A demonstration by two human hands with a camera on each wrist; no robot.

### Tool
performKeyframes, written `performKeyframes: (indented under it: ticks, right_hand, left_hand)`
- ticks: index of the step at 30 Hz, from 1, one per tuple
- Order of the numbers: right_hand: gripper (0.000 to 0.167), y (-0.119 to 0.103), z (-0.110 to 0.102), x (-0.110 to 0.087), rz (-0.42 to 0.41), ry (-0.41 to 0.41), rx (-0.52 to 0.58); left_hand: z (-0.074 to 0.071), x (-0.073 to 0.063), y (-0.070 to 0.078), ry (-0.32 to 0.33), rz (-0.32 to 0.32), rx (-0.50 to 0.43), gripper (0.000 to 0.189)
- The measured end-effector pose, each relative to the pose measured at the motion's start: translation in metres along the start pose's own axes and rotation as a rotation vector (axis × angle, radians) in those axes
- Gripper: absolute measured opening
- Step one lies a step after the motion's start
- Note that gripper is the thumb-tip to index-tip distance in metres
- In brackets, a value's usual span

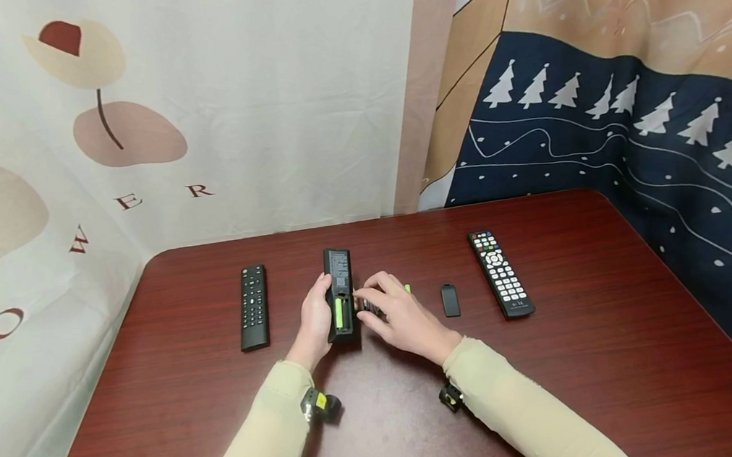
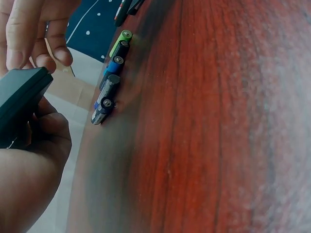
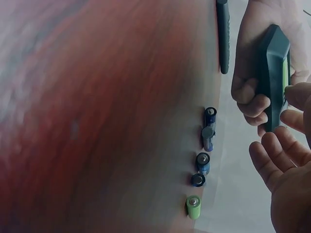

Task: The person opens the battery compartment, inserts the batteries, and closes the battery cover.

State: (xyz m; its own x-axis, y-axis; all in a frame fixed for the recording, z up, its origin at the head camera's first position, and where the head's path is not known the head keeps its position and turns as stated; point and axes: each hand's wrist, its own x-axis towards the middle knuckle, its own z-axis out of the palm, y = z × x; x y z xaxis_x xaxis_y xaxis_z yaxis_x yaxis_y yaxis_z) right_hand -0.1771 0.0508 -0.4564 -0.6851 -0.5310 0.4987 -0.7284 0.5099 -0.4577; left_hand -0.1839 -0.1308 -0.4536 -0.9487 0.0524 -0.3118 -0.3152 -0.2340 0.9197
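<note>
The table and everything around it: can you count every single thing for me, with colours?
Table: one, red-brown, centre
Left remote: one, black, table's left
Right remote: one, black, table's right
Held remote: one, black, middle
Green battery: one, green, inside held remote
Loose batteries: at least five, green, blue, grey, dark, right of held remote
Small cover: one, dark, beside right remote
Flower cloth: one, pale, behind
Tree cloth: one, navy-tan, right
Wrist cameras: two, black, wrists
Sleeves: two, pale green, arms
Left hand: one, bare, gripping held remote
Right hand: one, bare, beside held remote
</note>
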Motion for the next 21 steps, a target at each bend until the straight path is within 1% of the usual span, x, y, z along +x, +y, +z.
performKeyframes:
  ticks: [4,9,13,21]
  right_hand:
    - [0.025,0.002,-0.001,0.0,0.008,0.01,0.003]
    - [0.022,0.005,-0.004,-0.001,0.014,0.018,0.005]
    - [0.023,0.008,-0.007,-0.002,0.012,0.022,-0.018]
    - [0.024,0.013,-0.014,-0.004,0.05,-0.014,-0.053]
  left_hand:
    - [0.0,0.0,0.0,-0.003,0.005,0.005,0.056]
    - [0.0,0.001,0.001,-0.019,0.016,-0.015,0.054]
    - [0.0,0.002,0.001,-0.026,0.02,-0.03,0.053]
    - [0.0,0.003,0.0,-0.027,0.017,-0.024,0.054]
